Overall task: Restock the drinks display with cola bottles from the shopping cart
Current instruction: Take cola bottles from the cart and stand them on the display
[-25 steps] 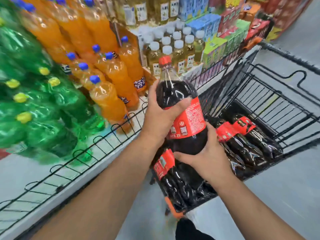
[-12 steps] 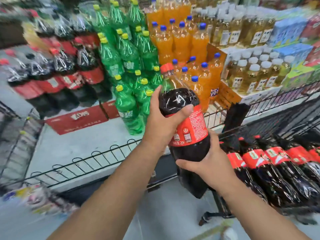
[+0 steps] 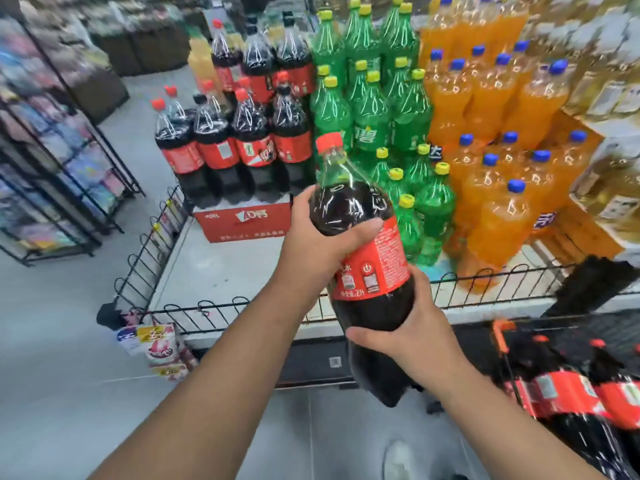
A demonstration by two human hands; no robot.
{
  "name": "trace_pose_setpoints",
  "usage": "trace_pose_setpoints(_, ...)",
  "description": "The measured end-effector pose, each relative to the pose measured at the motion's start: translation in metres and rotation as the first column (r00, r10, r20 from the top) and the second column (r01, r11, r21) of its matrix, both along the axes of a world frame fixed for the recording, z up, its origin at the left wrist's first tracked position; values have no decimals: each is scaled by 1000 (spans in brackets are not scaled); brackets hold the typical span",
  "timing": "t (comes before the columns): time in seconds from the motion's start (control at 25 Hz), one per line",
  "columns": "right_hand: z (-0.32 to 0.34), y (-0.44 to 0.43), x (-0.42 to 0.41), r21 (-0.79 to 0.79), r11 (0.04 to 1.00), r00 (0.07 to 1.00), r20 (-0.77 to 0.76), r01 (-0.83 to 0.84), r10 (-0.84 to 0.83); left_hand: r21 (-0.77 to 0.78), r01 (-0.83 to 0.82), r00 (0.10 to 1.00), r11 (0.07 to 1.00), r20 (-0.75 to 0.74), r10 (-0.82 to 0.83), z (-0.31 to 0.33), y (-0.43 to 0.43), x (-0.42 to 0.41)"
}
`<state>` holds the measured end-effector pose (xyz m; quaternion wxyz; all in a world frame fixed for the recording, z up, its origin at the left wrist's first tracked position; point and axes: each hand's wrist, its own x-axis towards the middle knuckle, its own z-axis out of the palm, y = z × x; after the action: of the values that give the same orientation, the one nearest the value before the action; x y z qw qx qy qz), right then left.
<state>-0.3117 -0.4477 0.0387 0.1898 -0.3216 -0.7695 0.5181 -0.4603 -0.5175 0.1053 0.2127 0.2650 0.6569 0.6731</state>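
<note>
Carried leftward, tilted red-capped cola bottle point(image 3: 375, 268) sits gripped between left hand point(image 3: 320, 247) and right hand point(image 3: 414, 336).

A smooth grey floor point(image 3: 62, 393) fills the lower left of the frame, evenly lit. Black wire racks point(image 3: 52, 174) stand along the left edge, holding blurred, many-coloured packets. Dark bins point(image 3: 149, 43) sit at the upper left. Small bright packets point(image 3: 156, 344) hang by a low black wire fence point(image 3: 221, 306). At the right, a wooden crate point(image 3: 581, 233) carries pale yellow bottles point(image 3: 609, 188).
</note>
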Motion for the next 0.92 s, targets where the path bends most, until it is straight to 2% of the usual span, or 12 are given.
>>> trace_pose_setpoints(0.24,-9,25,-70,-76,985,988,-27,-157,155,-56,-144,989,988,-34,142,-3,9,-58)
trace_pose_setpoints(0.6,-7,69,-158,-93,939,943,-17,-332,332,-137,-342,940,930,-43,339,2,30,-127)
trace_pose_setpoints(0.76,-12,77,-189,-102,933,938,-21,-346,346,-193,-319,947,928,-37,318,-3,34,-162)
trace_pose_setpoints(0.92,-31,84,-222,-132,935,944,-39,-330,328,-245,-201,980,948,-43,196,-3,40,-201)
